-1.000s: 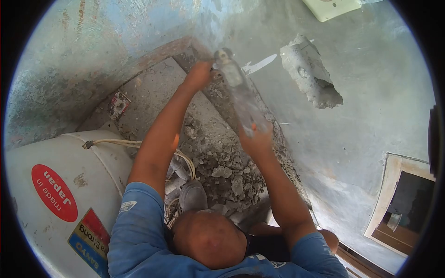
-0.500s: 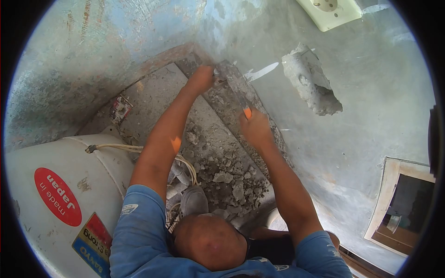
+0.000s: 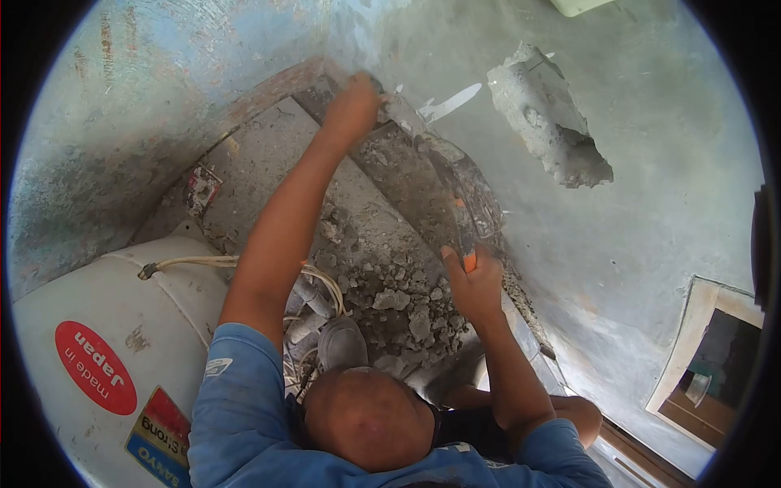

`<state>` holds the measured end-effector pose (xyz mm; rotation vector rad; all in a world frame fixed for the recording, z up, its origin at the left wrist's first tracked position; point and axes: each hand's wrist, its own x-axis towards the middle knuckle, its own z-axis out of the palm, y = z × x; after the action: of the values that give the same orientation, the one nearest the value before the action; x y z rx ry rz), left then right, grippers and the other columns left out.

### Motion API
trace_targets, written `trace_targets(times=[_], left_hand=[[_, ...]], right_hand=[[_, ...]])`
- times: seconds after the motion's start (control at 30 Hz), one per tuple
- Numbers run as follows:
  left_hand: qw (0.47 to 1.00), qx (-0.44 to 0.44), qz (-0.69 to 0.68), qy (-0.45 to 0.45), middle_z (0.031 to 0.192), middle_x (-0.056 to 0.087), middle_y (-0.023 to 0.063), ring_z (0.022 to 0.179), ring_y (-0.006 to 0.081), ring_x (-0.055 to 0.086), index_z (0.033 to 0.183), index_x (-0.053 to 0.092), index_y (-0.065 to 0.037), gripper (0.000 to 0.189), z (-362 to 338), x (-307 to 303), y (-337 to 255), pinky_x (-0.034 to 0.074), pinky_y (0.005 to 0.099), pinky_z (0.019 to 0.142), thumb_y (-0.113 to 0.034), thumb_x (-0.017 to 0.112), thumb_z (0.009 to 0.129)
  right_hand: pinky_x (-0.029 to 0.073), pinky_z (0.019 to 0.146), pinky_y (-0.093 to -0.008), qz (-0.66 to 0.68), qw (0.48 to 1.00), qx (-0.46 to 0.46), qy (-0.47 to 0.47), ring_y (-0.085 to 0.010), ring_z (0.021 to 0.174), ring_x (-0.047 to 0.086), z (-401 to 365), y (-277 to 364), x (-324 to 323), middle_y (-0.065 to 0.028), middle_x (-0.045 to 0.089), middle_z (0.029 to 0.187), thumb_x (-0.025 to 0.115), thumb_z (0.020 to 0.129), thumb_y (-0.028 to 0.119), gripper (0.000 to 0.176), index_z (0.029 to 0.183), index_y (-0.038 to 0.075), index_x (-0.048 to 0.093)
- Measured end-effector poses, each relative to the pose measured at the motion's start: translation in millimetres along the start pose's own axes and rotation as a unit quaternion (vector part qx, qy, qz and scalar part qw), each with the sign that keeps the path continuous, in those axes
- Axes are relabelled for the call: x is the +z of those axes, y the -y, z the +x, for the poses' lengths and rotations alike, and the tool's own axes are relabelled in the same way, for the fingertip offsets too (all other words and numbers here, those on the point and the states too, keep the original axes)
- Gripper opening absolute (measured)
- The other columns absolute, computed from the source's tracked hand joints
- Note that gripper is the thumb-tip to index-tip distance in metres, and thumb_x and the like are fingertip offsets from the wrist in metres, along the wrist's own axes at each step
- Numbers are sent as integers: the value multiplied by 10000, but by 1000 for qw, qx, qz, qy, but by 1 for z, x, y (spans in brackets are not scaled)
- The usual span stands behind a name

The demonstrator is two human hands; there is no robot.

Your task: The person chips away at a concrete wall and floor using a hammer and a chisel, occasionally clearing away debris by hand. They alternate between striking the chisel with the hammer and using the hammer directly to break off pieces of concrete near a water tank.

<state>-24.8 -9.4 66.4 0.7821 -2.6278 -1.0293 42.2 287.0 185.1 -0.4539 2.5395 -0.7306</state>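
My left hand is a fist at the far wall corner, above the broken edge of the concrete ledge. Whatever it grips is mostly hidden; only a small dark end shows by the fingers. My right hand is wrapped round the orange and dark handle of a hammer, whose far end is blurred. The hammer is over a dug-out strip of rough, crumbled mortar along the right wall. Chunks of rubble lie below, between the two forearms.
A white tank with stickers and cables stands at left. A hole is broken into the right wall, below a socket box. A small framed opening is at lower right. A grey shoe rests by the rubble.
My right hand has drawn back down and right with the hammer, away from the corner. My left hand stays at the corner, appearing slightly higher. The view has shifted a little.
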Motion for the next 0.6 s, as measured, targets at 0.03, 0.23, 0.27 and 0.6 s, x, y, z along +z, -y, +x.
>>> trace_targets(times=[0.03,0.23,0.27,0.6], left_hand=[[999,5,22,44,1070,597,279,1013,440,578,1069,502,50,396,5,-1,0,457,496,838,-287,622,898],[997,70,-5,-23,995,622,252,945,405,613,1051,512,51,362,-16,-4,19,472,460,826,-255,627,897],[997,72,-4,-23,995,622,252,945,405,613,1051,512,51,362,-27,-3,25,472,460,826,-255,627,897],[814,-130,-550,-135,723,577,88,611,171,577,963,528,19,199,-67,-9,65,484,312,551,-163,587,910]], right_hand=[[463,533,-356,5,1000,3,-8,-231,523,597,0,-1,1,-161,570,564,637,869,303,469,1028,-137,593],[468,555,-361,12,1000,24,-11,-220,548,595,-4,0,-2,-177,577,584,640,864,307,504,1037,-163,581],[467,558,-366,17,999,27,-12,-231,548,593,-6,-4,0,-182,574,586,640,862,305,484,1002,-155,589],[408,548,-357,73,992,55,88,-160,554,451,-17,-63,43,-62,502,594,685,817,351,405,769,-32,562]])
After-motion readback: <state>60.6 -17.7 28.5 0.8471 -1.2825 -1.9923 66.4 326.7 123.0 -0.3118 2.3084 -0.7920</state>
